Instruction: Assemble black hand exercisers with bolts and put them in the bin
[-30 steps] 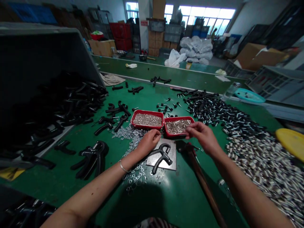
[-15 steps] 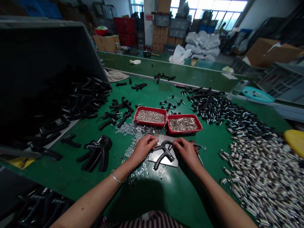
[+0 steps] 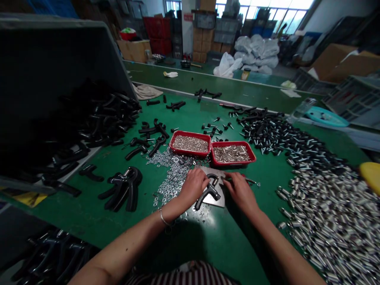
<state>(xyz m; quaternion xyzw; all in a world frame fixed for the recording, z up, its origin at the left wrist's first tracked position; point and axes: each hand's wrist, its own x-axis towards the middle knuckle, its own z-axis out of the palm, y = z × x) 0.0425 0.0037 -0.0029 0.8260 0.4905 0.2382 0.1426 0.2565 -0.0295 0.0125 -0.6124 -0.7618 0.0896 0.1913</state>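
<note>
My left hand (image 3: pixel 194 186) rests curled over the upper part of a black plastic handle piece (image 3: pixel 207 193) that lies on a small grey metal plate (image 3: pixel 219 202). My right hand (image 3: pixel 240 189) lies to the right of the piece, fingers bent down onto the plate's right side; what it holds, if anything, is hidden. Two red trays sit just beyond: the left tray (image 3: pixel 190 136) holds small silver parts, the right tray (image 3: pixel 234 160) holds silver pins. Loose silver washers (image 3: pixel 172 174) are scattered left of the plate.
A heap of black handle pieces (image 3: pixel 97 118) fills the left side beside a dark bin. Assembled black grippers (image 3: pixel 124 192) lie front left. Black-capped pins (image 3: pixel 273 134) and silver cylinders (image 3: pixel 326 213) cover the right. A yellow lid (image 3: pixel 371 174) sits at the right edge.
My right hand came back from the right red tray down to the plate. Both hands have closed in around the black handle piece, the left one now over its top.
</note>
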